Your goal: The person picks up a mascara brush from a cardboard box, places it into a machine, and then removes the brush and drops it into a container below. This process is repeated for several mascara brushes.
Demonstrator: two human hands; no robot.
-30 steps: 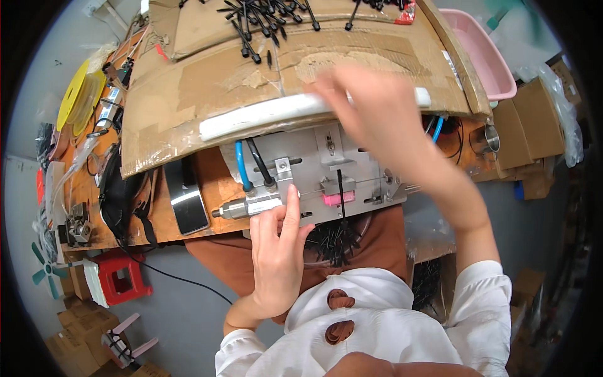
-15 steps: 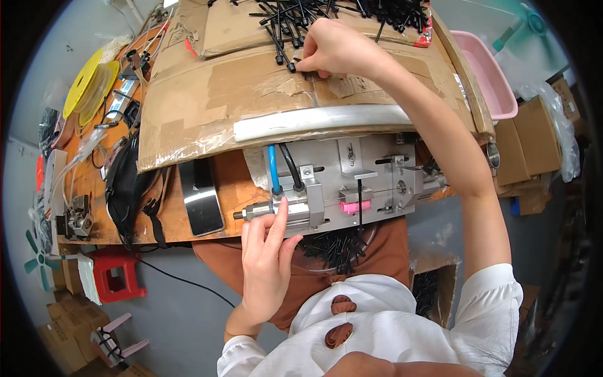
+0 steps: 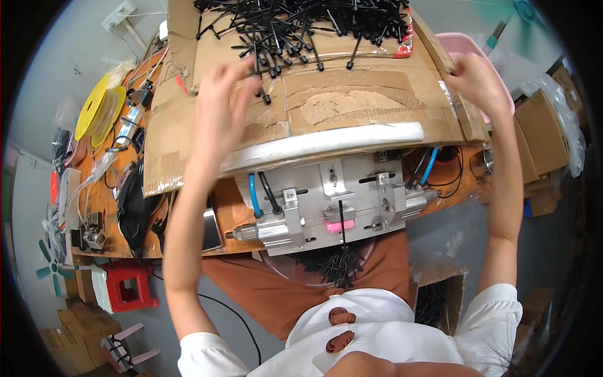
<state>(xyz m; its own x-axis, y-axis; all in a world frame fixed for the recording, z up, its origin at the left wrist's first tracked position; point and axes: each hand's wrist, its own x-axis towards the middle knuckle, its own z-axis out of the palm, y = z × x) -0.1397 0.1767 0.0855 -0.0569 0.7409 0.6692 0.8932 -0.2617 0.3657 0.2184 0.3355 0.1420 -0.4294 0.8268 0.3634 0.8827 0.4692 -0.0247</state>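
Note:
My left hand [image 3: 220, 103] is slightly blurred above the cardboard's left part, fingers and thumb apart. Its fingertips are near a few loose thin black rods with knobbed heads [image 3: 266, 98]. My right hand [image 3: 478, 81] is closed at the cardboard's right edge, beside the pink basin; whatever it may hold is hidden. A large pile of the black rods [image 3: 301, 25] covers the far part of the cardboard [image 3: 207, 125]. Below the cardboard's near edge sits a metal clamping fixture [image 3: 314, 220] with a pink block [image 3: 340, 226]. One black rod [image 3: 342, 220] crosses the fixture's middle.
A clear bowl of black pieces [image 3: 333, 264] rests on my lap. The pink basin [image 3: 468, 47] stands at the far right. On the orange bench are a phone [image 3: 212, 232], a black bag [image 3: 132, 213] and a yellow spool [image 3: 94, 110]. Blue tubes [image 3: 253, 195] reach the fixture.
My left hand has risen from the fixture's left side to above the cardboard. My right hand has left the rod pile and moved right to the cardboard's edge. The view has shifted slightly.

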